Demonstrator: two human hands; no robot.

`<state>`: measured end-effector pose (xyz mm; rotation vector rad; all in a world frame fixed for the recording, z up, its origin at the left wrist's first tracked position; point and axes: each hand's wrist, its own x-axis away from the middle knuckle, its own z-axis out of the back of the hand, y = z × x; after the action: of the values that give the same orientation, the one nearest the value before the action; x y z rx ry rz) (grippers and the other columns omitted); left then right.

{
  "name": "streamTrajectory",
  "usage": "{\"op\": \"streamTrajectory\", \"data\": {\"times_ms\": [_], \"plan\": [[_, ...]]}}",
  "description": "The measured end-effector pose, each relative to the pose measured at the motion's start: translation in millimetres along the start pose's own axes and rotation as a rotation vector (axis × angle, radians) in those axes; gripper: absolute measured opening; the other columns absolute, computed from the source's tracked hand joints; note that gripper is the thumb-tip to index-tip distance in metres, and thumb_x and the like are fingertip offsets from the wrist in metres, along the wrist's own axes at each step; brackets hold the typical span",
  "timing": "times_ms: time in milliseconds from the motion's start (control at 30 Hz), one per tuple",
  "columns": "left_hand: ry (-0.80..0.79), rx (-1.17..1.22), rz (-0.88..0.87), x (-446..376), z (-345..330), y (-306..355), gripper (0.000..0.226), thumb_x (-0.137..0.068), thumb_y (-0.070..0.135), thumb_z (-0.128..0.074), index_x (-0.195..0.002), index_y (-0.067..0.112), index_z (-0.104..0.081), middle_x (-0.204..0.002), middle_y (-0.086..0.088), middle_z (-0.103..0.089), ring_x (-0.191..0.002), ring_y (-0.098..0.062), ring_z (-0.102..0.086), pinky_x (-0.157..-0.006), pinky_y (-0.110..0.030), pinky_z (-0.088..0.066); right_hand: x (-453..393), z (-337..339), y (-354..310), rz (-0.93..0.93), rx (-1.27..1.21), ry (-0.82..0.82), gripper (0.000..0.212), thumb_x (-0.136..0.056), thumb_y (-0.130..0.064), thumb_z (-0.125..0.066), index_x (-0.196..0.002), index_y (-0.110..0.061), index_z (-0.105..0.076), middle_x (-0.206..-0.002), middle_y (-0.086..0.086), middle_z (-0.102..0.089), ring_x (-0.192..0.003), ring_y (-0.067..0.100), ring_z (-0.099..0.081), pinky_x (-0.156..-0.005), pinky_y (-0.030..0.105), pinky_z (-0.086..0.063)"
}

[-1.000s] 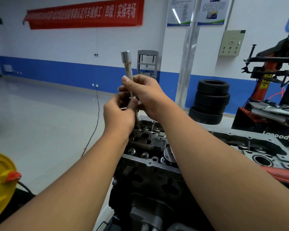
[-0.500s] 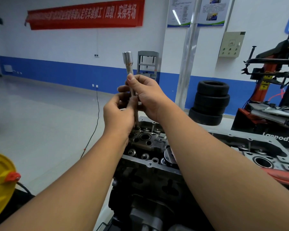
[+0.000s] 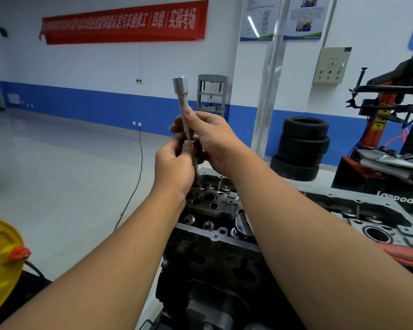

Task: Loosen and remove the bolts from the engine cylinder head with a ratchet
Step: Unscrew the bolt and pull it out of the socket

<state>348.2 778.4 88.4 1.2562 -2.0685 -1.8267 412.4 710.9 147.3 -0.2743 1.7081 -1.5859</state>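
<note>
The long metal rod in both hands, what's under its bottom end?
The long metal rod runs down from the right hand past the left hand to the engine top. The left hand covers part of that spot, so what its tip sits on cannot be seen.

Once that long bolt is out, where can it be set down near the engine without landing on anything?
Both the left hand and right hand hold the bolt above the cylinder head, whose top is crowded with valves and bores. The barest patch is the pale strip between the head's far edge and the tyres. The grey cover at right offers only narrow flat rims.
</note>
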Motion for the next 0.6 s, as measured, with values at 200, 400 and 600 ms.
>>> {"op": "streamTrajectory", "data": {"times_ms": [200, 400, 600], "plan": [[0.071, -0.052, -0.049, -0.5, 2.6, -0.8, 0.021, -0.095, 0.018, -0.075, -0.092, 0.038, -0.069, -0.092, 0.0, -0.074, -0.086, -0.025, -0.076, -0.079, -0.059, -0.063, 0.3, 0.7, 0.8, 0.001, -0.045, -0.021, 0.027, -0.097, -0.035, -0.072, -0.102, -0.009, -0.067, -0.101, 0.011, -0.078, -0.084, 0.029, -0.073, -0.085, 0.062, -0.061], [0.018, 0.001, -0.015, 0.6, 1.1, 1.1, 0.03, -0.106, 0.027, -0.058, -0.092, 0.046, -0.075, -0.098, 0.001, -0.079, -0.096, -0.022, -0.077, -0.088, -0.058, -0.062, 0.4, 0.8, 0.4, 0.016, -0.014, 0.002, 0.027, -0.103, -0.035, -0.063, -0.093, -0.011, -0.068, -0.097, 0.007, -0.077, -0.071, 0.017, -0.072, -0.054, 0.033, -0.059], [0.054, -0.025, -0.032, -1.6, 2.0, -2.0, 0.028, -0.102, 0.014, -0.064, -0.095, 0.04, -0.07, -0.097, 0.002, -0.077, -0.092, -0.024, -0.077, -0.086, -0.055, -0.063, 1.0, 0.9, -1.1, -0.016, -0.014, -0.013, 0.028, -0.1, -0.039, -0.067, -0.099, -0.011, -0.071, -0.102, 0.011, -0.078, -0.08, 0.024, -0.073, -0.073, 0.05, -0.065]]}}
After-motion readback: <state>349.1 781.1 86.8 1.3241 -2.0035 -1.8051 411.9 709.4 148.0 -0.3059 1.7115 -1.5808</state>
